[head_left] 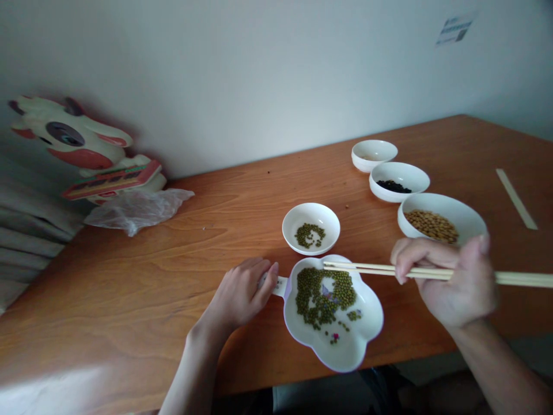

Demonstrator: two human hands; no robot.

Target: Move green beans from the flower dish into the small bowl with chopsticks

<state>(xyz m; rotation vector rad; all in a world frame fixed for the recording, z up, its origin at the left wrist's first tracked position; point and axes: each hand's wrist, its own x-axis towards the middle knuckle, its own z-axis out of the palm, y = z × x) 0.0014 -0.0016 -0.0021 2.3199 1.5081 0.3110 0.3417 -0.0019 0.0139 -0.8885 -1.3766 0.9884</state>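
Here, right hand (449, 282) clenched on chopsticks (367, 268), tips over flower dish (367, 328) overhanging table edge (410, 351); left hand (244, 291) pinches its handle (279, 285); bare wood leftward

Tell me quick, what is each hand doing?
Left hand: closed on the handle of the flower-shaped dish of green beans.
Right hand: closed, holding chopsticks over that dish.

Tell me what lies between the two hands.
Head view: the flower-shaped dish of green beans lies between left hand and right hand.
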